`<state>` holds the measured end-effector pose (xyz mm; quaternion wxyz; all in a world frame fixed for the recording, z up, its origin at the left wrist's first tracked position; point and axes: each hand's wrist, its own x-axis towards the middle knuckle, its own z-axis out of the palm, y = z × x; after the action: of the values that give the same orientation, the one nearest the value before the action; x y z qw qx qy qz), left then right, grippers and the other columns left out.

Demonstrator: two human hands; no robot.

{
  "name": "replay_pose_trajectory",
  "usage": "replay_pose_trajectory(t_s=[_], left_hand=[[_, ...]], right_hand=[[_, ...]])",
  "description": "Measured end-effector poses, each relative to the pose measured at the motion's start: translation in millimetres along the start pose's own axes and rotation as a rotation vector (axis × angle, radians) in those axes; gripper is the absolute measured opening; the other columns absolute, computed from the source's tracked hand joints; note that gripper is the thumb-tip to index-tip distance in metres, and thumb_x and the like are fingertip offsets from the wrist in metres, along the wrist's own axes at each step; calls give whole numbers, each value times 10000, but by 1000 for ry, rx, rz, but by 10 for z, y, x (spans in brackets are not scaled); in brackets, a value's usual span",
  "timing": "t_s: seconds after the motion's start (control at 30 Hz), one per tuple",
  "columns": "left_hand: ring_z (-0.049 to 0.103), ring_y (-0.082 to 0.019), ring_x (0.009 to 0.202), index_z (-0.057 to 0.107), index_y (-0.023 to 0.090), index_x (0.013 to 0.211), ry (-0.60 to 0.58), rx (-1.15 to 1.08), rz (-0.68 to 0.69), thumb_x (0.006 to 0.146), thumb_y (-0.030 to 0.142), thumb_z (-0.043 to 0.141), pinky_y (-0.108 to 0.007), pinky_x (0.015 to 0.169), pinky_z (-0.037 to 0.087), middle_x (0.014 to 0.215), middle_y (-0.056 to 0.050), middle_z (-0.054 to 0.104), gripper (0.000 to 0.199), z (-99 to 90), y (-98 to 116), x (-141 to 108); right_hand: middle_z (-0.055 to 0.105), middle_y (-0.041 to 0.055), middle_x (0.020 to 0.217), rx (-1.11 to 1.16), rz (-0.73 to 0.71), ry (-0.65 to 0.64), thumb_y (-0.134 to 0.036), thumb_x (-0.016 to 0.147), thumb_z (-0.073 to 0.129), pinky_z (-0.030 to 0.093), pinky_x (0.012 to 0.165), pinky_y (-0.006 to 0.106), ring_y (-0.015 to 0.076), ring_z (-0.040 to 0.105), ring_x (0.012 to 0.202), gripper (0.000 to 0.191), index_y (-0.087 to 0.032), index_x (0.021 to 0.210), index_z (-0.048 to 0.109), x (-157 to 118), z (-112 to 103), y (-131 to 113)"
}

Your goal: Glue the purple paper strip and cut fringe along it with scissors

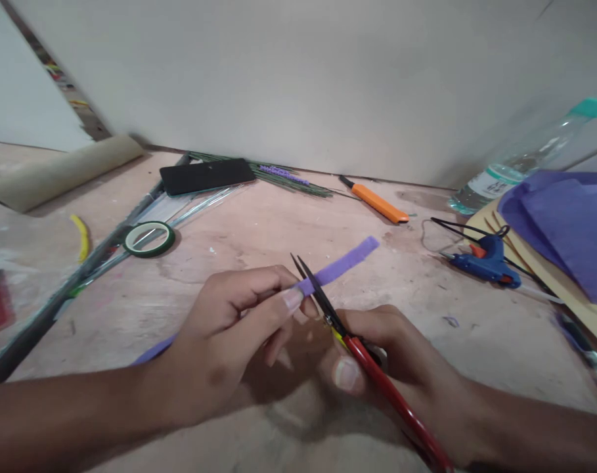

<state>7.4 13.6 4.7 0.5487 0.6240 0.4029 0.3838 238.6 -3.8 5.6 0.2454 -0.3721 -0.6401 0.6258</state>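
Note:
Between thumb and fingers, my left hand (pixel 239 315) pinches one end of a narrow purple strip (pixel 347 264), which looks like paper or felt. The strip's free end points up and to the right. My right hand (pixel 391 361) grips red-handled scissors (pixel 377 374) with dark blades. Those blades lie across the strip just beyond my left fingertips, slightly apart at the tips. Part of the handles is hidden by my right hand. Another purple piece (pixel 155 350) shows partly from behind my left wrist.
A blue glue gun (pixel 490 263), purple sheets (pixel 574 223) and a tilted water bottle (pixel 515 164) are at right. An orange cutter (pixel 379 202) lies near the wall. Green tape (pixel 167 244), a black phone (pixel 207 176), green stems (pixel 298 186) and a cardboard tube (pixel 71 172) lie left and back.

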Motion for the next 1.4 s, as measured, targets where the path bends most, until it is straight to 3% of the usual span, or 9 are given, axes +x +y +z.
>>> replay_pose_trajectory(t_s=[0.13, 0.3, 0.53, 0.83, 1.17, 1.4], left_hand=[[555, -113, 543, 611, 216, 630, 77, 127, 42, 1076, 330, 556, -214, 535, 458, 566, 30, 597, 463, -6, 44, 5], [517, -92, 470, 588, 218, 612, 47, 138, 39, 1064, 326, 539, -185, 461, 425, 523, 49, 568, 467, 17, 52, 7], [453, -45, 406, 640, 198, 688, 32, 158, 109, 1067, 236, 577, -133, 403, 343, 481, 96, 540, 386, 11, 13, 0], [390, -51, 370, 675, 209, 714, 57, 205, 125, 1026, 201, 569, -137, 371, 304, 439, 112, 476, 330, 40, 70, 13], [381, -47, 369, 692, 200, 727, 39, 192, 155, 1039, 186, 591, -136, 374, 291, 431, 114, 476, 328, 37, 12, 19], [378, -47, 380, 588, 201, 616, 33, 164, 145, 1049, 181, 599, -139, 378, 280, 432, 105, 473, 433, 27, -3, 1]], right_hand=[[667, 38, 928, 21, -37, -25, -729, 1076, 647, 476, 749, 316, 181, 571, 821, 583, -181, 878, 674, -17, 5, 25], [640, 18, 875, 28, -40, -33, -685, 1089, 657, 484, 749, 305, 173, 572, 790, 530, -188, 906, 684, -23, 13, 22], [506, -20, 721, -91, 31, 30, -753, 1016, 704, 449, 649, 295, 148, 470, 666, 631, -216, 733, 531, -10, 6, 7], [507, -30, 733, -56, 15, -3, -664, 1035, 756, 394, 625, 267, 129, 458, 681, 575, -194, 767, 560, -6, 10, 15], [539, -2, 746, -101, 43, 14, -714, 1034, 702, 403, 642, 306, 164, 496, 696, 605, -220, 746, 502, -15, 25, 2], [558, -10, 754, -32, 45, -21, -662, 1036, 739, 414, 640, 291, 146, 494, 692, 594, -208, 726, 515, -13, 25, 20]])
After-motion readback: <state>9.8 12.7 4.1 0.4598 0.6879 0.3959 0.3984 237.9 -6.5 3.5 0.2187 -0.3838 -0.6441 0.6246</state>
